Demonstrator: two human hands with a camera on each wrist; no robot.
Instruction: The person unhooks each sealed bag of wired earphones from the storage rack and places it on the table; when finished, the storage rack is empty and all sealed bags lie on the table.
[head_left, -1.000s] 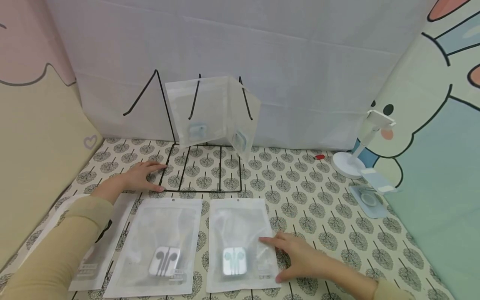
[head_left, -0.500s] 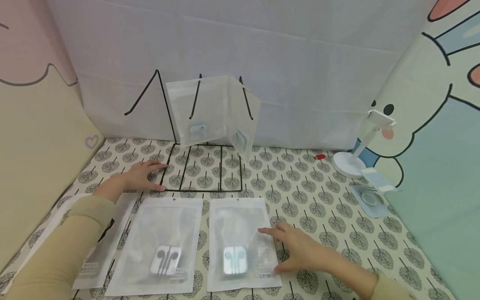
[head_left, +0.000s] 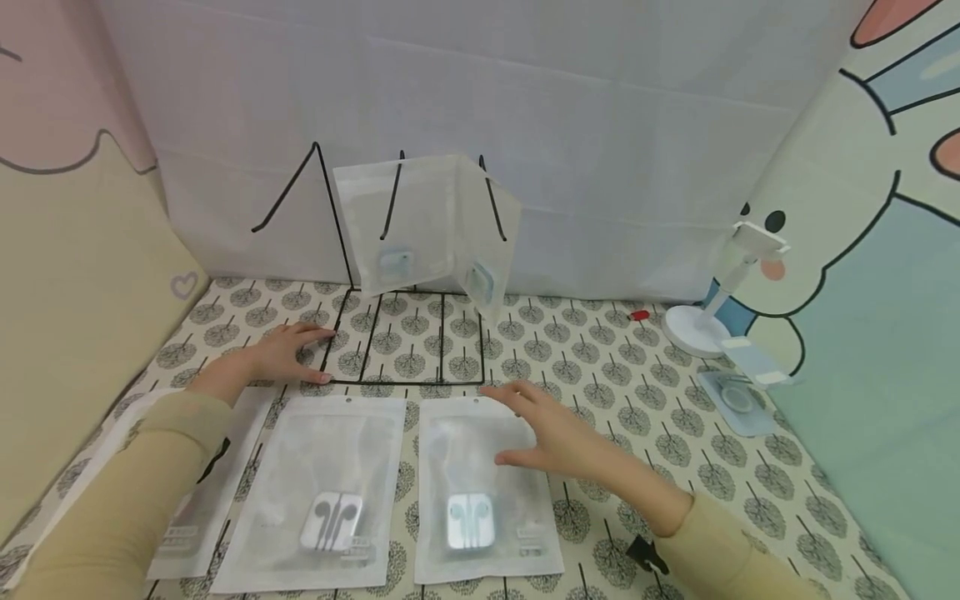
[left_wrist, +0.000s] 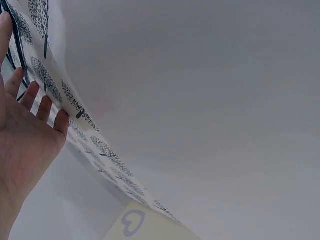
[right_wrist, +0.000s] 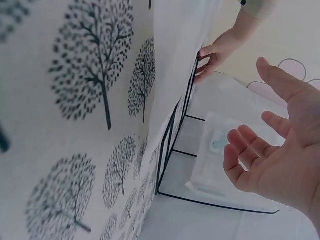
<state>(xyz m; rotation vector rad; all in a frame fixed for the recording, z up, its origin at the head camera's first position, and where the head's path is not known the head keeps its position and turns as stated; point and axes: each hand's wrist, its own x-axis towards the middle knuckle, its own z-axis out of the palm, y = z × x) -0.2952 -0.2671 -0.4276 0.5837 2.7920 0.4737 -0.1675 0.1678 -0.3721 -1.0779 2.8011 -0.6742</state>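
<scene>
My left hand (head_left: pixel 285 354) rests at the left side of a black wire display rack (head_left: pixel 408 383), thumb and fingertips at its base frame. In the left wrist view, that hand's (left_wrist: pixel 32 127) fingers are loosely extended. My right hand (head_left: pixel 551 433) hovers above the upper right of a white zip bag (head_left: pixel 457 442), holding nothing; the right wrist view shows its fingers (right_wrist: pixel 245 145) relaxed and apart. That bag and another zip bag (head_left: pixel 337 450) beside it each contain earphones in a white case. Two similar bags, one of them at the left (head_left: pixel 360 208), hang from the rack's hooks.
A third flat bag (head_left: pixel 213 500) lies partly under my left forearm. At the right stand a white phone holder (head_left: pixel 697 329) and a pale flat stand (head_left: pixel 738 404). A small red object (head_left: pixel 639 316) lies near the back curtain. Printed fabric walls enclose both sides.
My right hand has lifted from beside the right bag's edge and moved forward and left, over its upper part. The left hand stays at the rack; the bags have not moved.
</scene>
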